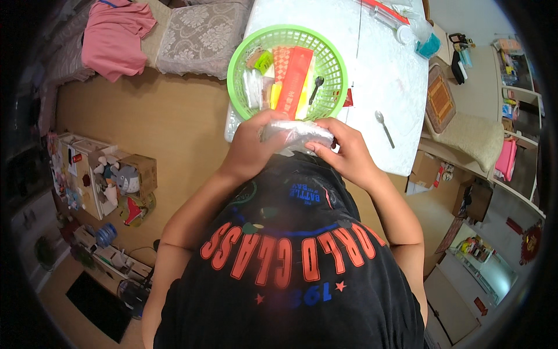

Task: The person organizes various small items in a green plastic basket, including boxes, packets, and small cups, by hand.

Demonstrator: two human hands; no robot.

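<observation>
Packet [297, 135], clear crinkled plastic: held before the torso, at the near rim of the basket. Left hand [258, 142]: fingers closed on the packet's left end. Right hand [346, 145]: thumb and fingers clamped on its right end.

Basket [233, 75], round, lime green, lattice-walled: just beyond both hands; contains a long red sleeve [295, 81], a dark utensil [317, 89] and assorted small packets.

Table [378, 75], white, faintly patterned, with a dark seam: bears the basket at left, a spoon [384, 129] at right, and a teal-and-clear container [429, 46] near the far right.

Room: sofa [200, 38], patterned, with pink cloth [116, 38], far left; chair [471, 136], light upholstery, right; shelves [529, 122] beyond it; carton [142, 174] and plush toys [125, 179], left.

Edges: table's left edge close along the basket; near right corner rounded, past the spoon.

Clearances: basket rim directly ahead of the hands; table top extending right of the right hand, spoon the nearest loose piece; tan floor [174, 128] stretching left of the table, from sofa to carton.
</observation>
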